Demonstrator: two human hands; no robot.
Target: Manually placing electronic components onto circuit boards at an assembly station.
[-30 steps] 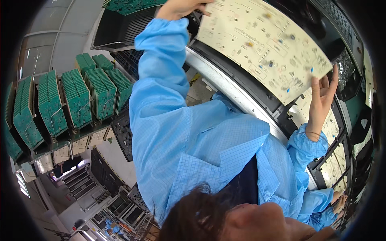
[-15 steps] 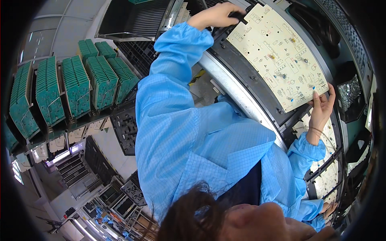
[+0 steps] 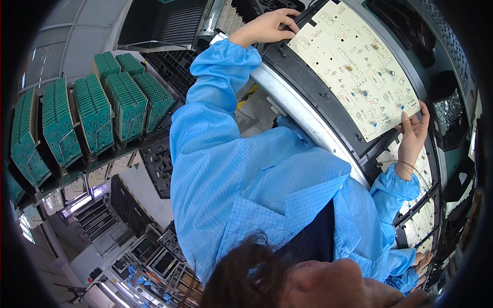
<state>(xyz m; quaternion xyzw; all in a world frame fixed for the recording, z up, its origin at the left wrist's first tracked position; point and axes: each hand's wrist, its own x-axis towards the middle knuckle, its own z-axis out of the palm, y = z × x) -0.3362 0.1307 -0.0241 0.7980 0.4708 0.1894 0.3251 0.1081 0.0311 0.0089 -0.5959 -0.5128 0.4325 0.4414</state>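
Observation:
A cream printed circuit board with several small components lies slanted over a black carrier frame at the upper right. At its upper left short edge, my left hand has its fingers bent against the board's corner; the fingertips are partly hidden. My right hand pinches the opposite, lower right corner, thumb on the top face and fingers round the edge. Small blue components sit close to that thumb.
A silver rail runs along the carrier's near side. More cream boards lie beyond my right forearm, with another person's hands beside them. Racked green circuit boards stand at left, below a black slotted magazine.
My left hand has drawn back left and slightly down, off a black piece at the board's upper edge to its corner. The right hand keeps its hold.

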